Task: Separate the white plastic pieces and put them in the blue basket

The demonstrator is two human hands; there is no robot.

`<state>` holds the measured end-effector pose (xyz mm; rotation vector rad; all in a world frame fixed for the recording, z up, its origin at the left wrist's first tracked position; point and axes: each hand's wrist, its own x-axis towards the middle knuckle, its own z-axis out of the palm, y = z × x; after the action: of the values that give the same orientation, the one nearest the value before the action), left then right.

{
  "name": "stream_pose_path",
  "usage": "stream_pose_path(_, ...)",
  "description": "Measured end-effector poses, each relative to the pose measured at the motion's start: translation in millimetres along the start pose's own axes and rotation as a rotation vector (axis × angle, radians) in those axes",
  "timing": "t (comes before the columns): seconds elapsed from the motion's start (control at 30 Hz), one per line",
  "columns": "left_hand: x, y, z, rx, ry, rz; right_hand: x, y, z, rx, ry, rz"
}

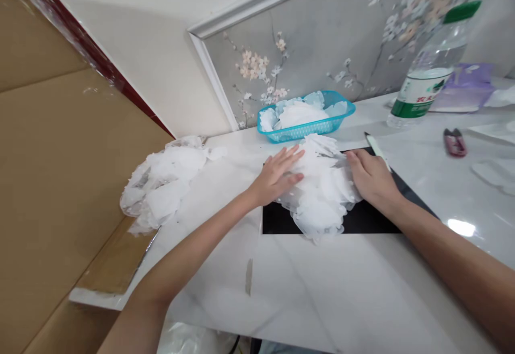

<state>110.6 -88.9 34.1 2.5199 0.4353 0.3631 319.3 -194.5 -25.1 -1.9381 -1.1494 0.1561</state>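
Together, left hand [277,174] and right hand [372,178] press white scalloped sheets [322,198].

a green-capped water bottle [428,69], red snips [455,142], a purple packet [462,88], grey floral wallpaper [317,37], flattened cardboard [60,145]

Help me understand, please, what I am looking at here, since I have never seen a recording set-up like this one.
This is no machine but a person, filmed by one camera worn on their head, looking forward and down. On a white marble-look counter lies a flat black sheet under a pile of thin white frilly pieces. The bare left hand and bare right hand both press open on the pile, holding nothing. Behind it stand a turquoise plastic basket of similar pieces and a clear plastic bottle with a green cap.
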Motion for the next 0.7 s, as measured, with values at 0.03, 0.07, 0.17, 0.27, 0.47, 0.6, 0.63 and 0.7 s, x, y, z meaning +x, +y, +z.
stream_pose_path(0.03, -2, -1, -9.1, -0.047, 0.063, -0.001, 0, 1, 0, -0.003, -0.001, 0.008)
stream_pose_path(0.07, -5, -3, -18.3, -0.085, 0.147, 0.001, 0, 2, 1, -0.006, -0.001, 0.016)
stream_pose_path(0.17, -23, -26, -50.9, -0.032, 0.502, -0.096, -1, 4, 1, -0.016, 0.006, 0.028)
stream_pose_path(0.27, -63, -67, -96.7, 0.262, 0.908, -0.397, 0, 5, 2, -0.018, 0.017, 0.026)
stream_pose_path(0.47, -190, -134, -175.2, 0.413, 1.034, -0.89, 1, 4, 2, -0.027, 0.019, 0.048)
stream_pose_path(0.6, -232, -159, -188.6, 0.422, 0.892, -1.049, 2, 5, 3, 0.001, 0.03, 0.044)
stream_pose_path(0.63, -236, -164, -189.4, 0.425, 0.878, -1.063, 2, 6, 3, 0.005, 0.03, 0.051)
stream_pose_path(0.7, -239, -170, -189.5, 0.428, 0.885, -1.066, 2, 6, 3, 0.0, 0.029, 0.068)
